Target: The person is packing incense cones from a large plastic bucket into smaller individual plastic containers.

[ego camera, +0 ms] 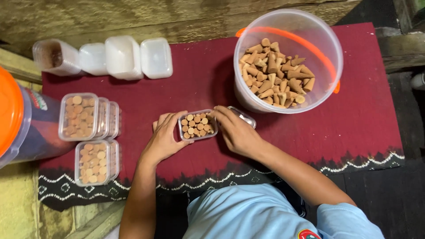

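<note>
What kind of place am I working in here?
Likely a small home packing spot for incense cones: a clear bucket of cones, filled little boxes stacked aside, all on a red cloth over rough boards.

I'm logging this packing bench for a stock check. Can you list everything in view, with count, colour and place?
bucket: one, clear with orange handle, back right
cones: many, tan, inside the bucket
small box: one, clear, full of cones, centre, between both hands
lid: one, clear, behind the right hand
filled boxes: two stacks, left
empty boxes: four, white, back left
cloth: one, dark red, under everything
big jar: one, orange lid, far left
left hand: touches the small box
right hand: touches the small box
</note>
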